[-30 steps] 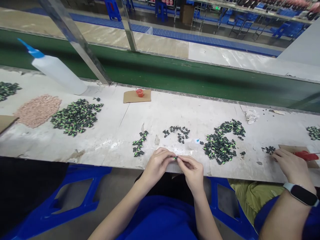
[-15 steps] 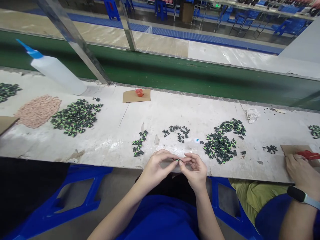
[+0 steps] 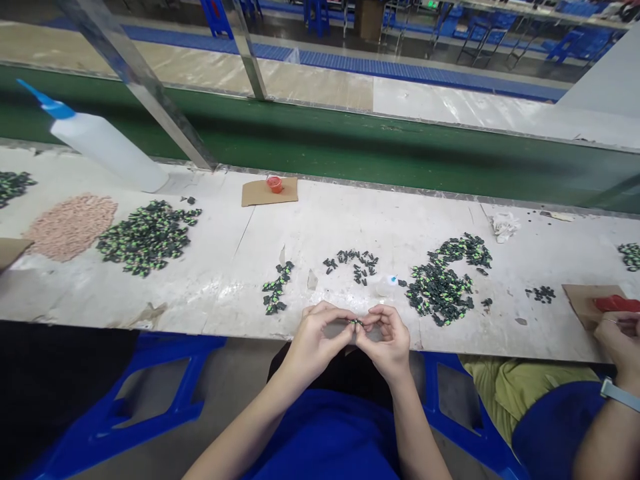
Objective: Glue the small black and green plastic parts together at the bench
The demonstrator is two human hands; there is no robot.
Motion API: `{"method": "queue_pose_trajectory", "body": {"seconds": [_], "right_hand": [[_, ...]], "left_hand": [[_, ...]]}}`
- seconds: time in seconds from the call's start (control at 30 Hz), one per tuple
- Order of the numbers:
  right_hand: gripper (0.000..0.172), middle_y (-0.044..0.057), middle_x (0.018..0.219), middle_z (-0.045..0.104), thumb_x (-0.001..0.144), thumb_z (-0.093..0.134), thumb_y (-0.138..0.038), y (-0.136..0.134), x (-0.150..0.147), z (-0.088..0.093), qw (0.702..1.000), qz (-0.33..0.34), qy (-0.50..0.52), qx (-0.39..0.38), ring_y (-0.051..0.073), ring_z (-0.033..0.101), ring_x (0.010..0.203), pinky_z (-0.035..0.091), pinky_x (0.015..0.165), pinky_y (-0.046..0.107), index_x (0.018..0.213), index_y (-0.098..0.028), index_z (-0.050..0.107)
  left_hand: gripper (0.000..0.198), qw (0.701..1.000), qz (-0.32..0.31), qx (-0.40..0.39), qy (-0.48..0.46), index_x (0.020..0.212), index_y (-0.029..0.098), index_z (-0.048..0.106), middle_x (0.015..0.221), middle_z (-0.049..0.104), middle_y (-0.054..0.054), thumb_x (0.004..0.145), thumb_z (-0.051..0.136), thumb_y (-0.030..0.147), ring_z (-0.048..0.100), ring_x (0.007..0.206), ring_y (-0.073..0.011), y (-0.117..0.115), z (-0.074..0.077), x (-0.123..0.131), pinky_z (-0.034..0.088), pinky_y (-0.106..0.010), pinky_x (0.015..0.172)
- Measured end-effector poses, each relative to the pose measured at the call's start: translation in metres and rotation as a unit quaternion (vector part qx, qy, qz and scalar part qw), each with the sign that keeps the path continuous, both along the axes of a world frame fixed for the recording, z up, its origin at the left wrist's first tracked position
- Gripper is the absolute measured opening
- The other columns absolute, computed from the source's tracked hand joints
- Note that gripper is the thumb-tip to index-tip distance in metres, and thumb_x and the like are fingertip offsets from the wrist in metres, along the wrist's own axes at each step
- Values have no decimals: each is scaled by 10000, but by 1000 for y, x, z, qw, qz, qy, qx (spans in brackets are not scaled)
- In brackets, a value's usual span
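Note:
Both hands meet over the table's front edge. Between their fingertips is a small black-and-green part [image 3: 356, 322], mostly covered. My left hand [image 3: 320, 337] is closed, pinching the part with thumb and fingers. My right hand [image 3: 387, 340] pinches it from the other side, its remaining fingers curled. Just beyond my left hand lies a short row of black-and-green parts [image 3: 276, 288]. Ahead of the hands are loose small black pieces [image 3: 357, 259] and a small white bottle with a blue tip [image 3: 387, 285]. A large pile of black-and-green parts [image 3: 440, 293] lies to the right of my right hand.
A red cup [image 3: 275, 185] stands on cardboard [image 3: 250, 194] at the back. Leftward are another dark pile [image 3: 147, 237], pinkish pieces [image 3: 73, 227] and a large white bottle [image 3: 110, 150]. A co-worker's hand [image 3: 620, 337] is at the far right, by a red object [image 3: 615, 304].
My hands keep their pinch on the small part, almost unmoved. The co-worker's hand at the right has shifted rightward, uncovering more of the cardboard. The view has shifted slightly.

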State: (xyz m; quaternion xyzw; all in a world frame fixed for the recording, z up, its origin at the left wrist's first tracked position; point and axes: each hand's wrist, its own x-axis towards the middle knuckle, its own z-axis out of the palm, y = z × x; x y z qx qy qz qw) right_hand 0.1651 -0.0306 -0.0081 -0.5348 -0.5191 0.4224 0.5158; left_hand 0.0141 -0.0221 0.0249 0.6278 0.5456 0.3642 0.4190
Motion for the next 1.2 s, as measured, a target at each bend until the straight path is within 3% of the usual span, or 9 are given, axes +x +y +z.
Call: {"method": "queue_pose_trajectory", "body": {"seconds": [0.3,0.43,0.5,0.6,0.73,0.9,1.0,1.1,1.2], "right_hand": [[32,31,709,671,772,669,-219,1,33,3,990,-30,-110,88,158,633,633,551,589,294,796,-201,657],[114,54,803,663,810,663,-295,9,65,6,961,-200,-161,106,176,633,691,555,665,343,854,-190,664],[225,92,957,661,806,673,-339,16,76,9,942,-231,-212,116,214,643,831,552,749,391,971,-187,662],[457,132,1188,597,775,696,-436,27,77,11,921,-167,-325,139,303,527,1150,465,939,499,1164,-213,606],[546,138,1230,585,781,662,-531,40,56,5,900,-95,-400,144,364,370,1271,317,1021,596,1228,-236,554],[294,125,1199,627,854,598,-448,47,38,1,925,-69,-354,117,359,334,1333,259,1043,621,1050,-229,579],[285,134,1189,647,826,644,-405,43,37,6,960,-54,-257,98,311,428,1311,351,1036,552,1011,-219,533],[335,121,1079,698,777,702,-390,34,35,10,987,-68,-139,48,262,638,1056,500,886,447,978,-222,493],[365,70,885,724,718,750,-410,26,38,8,993,-103,-57,18,225,685,814,537,725,357,904,-222,499]], "left_hand": [[230,995,-53,78,22,1083,240,661,980,743,-40,857,621,262,648,950,-215,8,-14,12,449,-389,895],[198,984,31,135,112,1060,238,664,1050,730,-55,902,548,269,632,1005,-247,17,-15,-19,390,-453,953],[177,966,104,148,184,1009,241,680,1019,732,-59,892,557,292,622,1002,-276,19,-15,-42,369,-483,943],[184,934,181,144,273,948,234,690,974,731,-76,851,608,367,606,978,-313,19,-16,-69,367,-491,892],[189,904,225,127,341,895,225,689,906,727,-81,835,617,389,603,915,-311,18,-24,-80,384,-436,806],[157,891,226,152,363,859,222,688,855,711,-78,868,548,293,607,831,-279,22,-31,-74,389,-400,755],[158,892,201,152,376,855,221,667,866,706,-77,868,510,223,602,826,-274,26,-29,-71,387,-403,760],[178,886,162,127,415,900,200,643,860,689,-94,869,472,164,590,820,-284,30,-25,-72,380,-407,748],[267,884,122,115,436,973,178,637,848,662,-111,870,411,79,578,817,-288,33,-19,-77,367,-399,729]]}}
